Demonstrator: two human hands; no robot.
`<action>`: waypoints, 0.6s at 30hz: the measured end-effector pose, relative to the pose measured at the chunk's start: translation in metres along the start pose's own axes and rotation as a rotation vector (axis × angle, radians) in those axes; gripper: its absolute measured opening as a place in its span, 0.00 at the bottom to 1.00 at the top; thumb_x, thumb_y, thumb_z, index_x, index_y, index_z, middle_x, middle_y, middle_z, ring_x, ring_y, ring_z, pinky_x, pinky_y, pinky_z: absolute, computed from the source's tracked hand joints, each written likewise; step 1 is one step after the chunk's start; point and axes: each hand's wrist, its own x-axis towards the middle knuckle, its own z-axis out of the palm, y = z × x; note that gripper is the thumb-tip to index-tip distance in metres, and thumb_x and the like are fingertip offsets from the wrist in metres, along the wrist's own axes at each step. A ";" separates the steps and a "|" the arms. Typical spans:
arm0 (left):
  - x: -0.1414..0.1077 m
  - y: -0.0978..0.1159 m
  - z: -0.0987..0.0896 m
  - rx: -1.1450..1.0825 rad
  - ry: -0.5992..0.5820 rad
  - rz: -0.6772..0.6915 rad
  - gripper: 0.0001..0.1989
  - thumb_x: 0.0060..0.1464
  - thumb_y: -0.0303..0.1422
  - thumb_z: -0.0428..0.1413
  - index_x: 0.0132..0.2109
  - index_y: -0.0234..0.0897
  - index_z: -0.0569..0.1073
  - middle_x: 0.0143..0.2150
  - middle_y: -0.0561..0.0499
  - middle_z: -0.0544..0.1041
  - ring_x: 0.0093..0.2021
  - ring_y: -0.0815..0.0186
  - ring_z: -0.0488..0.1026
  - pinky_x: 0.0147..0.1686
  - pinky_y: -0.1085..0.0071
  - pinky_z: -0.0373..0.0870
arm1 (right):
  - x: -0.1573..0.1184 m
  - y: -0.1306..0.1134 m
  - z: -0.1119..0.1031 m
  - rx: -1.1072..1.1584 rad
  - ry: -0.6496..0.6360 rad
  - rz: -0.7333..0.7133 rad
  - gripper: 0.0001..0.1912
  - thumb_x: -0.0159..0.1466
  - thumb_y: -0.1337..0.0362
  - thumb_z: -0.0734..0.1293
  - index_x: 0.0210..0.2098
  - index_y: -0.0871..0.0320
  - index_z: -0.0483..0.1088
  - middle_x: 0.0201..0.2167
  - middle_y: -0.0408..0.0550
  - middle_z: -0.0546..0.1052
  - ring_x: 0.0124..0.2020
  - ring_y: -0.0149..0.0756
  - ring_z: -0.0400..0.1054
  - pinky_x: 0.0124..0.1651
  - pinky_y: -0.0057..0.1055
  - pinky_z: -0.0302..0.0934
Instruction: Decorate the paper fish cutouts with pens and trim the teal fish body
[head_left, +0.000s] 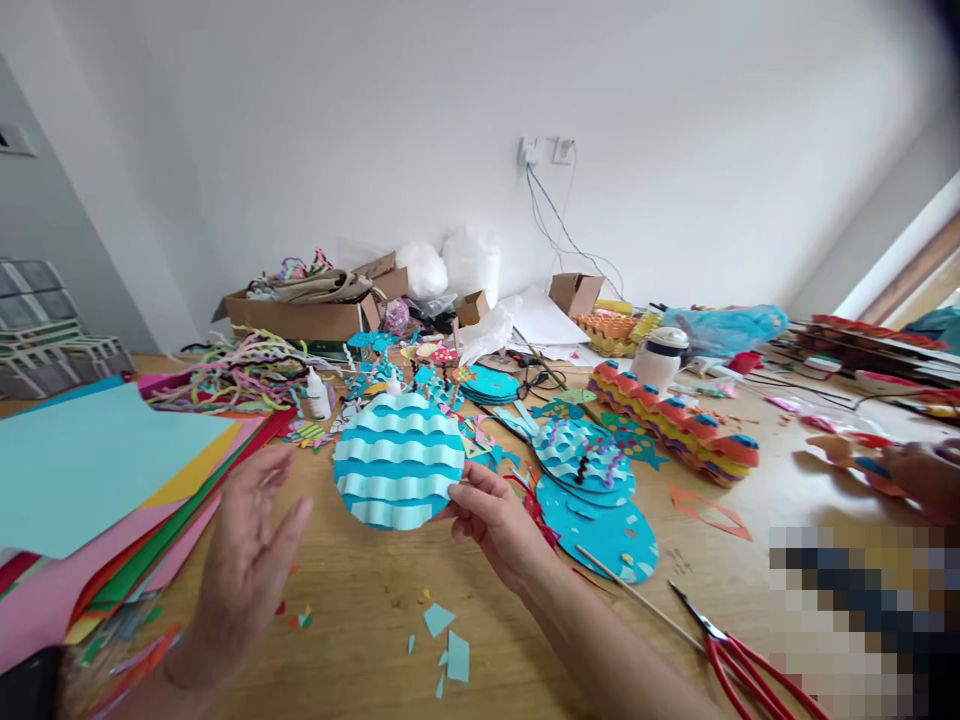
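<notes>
A round blue paper disc (399, 462) with wavy light-blue paper strips across its face is held up over the table. My right hand (491, 515) pinches it at its lower right edge, thumb in front and fingers behind. To the disc's left, my left hand (251, 555) is raised, holding nothing, its thumb and fingers apart. Below the disc, light-blue paper scraps (457, 655) lie on the wood. Right of my right hand rest a similar wave-covered disc (574, 455) with twisted purple and black stems and a plain blue disc (637, 545).
Coloured paper sheets (97, 470) are stacked at left. A glue bottle (318, 395) stands behind my left hand. Red-handled scissors (731, 640) and a wooden stick (637, 595) lie at lower right. Beyond a painted egg-carton strip (675, 425), another person's hand (926, 475) holds an orange piece.
</notes>
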 end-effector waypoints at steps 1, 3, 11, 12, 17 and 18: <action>0.002 0.001 0.003 -0.116 0.038 -0.144 0.19 0.48 0.37 0.57 0.49 0.46 0.66 0.51 0.50 0.67 0.56 0.55 0.61 0.57 0.53 0.55 | 0.001 0.002 -0.003 0.017 0.007 0.009 0.12 0.48 0.62 0.71 0.31 0.60 0.69 0.23 0.40 0.73 0.22 0.26 0.68 0.18 0.17 0.57; 0.004 0.003 0.008 -0.315 0.043 -0.400 0.17 0.46 0.39 0.59 0.45 0.44 0.69 0.47 0.50 0.70 0.53 0.56 0.64 0.54 0.56 0.60 | 0.002 0.005 -0.007 0.056 0.006 0.025 0.14 0.48 0.62 0.72 0.33 0.59 0.69 0.24 0.40 0.73 0.22 0.26 0.68 0.19 0.18 0.57; -0.015 0.004 0.022 -0.628 -0.272 -0.699 0.13 0.49 0.37 0.59 0.42 0.37 0.75 0.42 0.46 0.77 0.44 0.58 0.73 0.44 0.63 0.68 | -0.003 0.013 -0.010 0.076 -0.039 0.047 0.13 0.51 0.62 0.71 0.35 0.58 0.70 0.27 0.43 0.75 0.24 0.27 0.68 0.20 0.18 0.56; -0.017 0.003 0.022 -0.633 -0.268 -0.702 0.13 0.49 0.37 0.59 0.42 0.37 0.75 0.42 0.46 0.77 0.44 0.58 0.73 0.43 0.62 0.68 | -0.003 0.014 -0.009 0.073 -0.037 0.049 0.13 0.51 0.62 0.71 0.35 0.58 0.71 0.27 0.43 0.75 0.24 0.27 0.68 0.20 0.18 0.56; -0.019 0.002 0.021 -0.700 -0.248 -0.701 0.12 0.50 0.37 0.59 0.40 0.37 0.75 0.42 0.46 0.78 0.43 0.58 0.73 0.41 0.63 0.69 | -0.003 0.020 -0.006 0.029 -0.065 0.032 0.14 0.51 0.62 0.70 0.37 0.58 0.71 0.28 0.44 0.75 0.25 0.28 0.67 0.20 0.19 0.56; -0.018 0.002 0.021 -0.717 -0.244 -0.698 0.12 0.50 0.38 0.58 0.40 0.37 0.75 0.42 0.47 0.78 0.43 0.58 0.73 0.41 0.64 0.69 | -0.004 0.020 -0.006 0.016 -0.070 0.026 0.14 0.51 0.62 0.70 0.37 0.58 0.71 0.28 0.44 0.75 0.25 0.28 0.67 0.20 0.19 0.56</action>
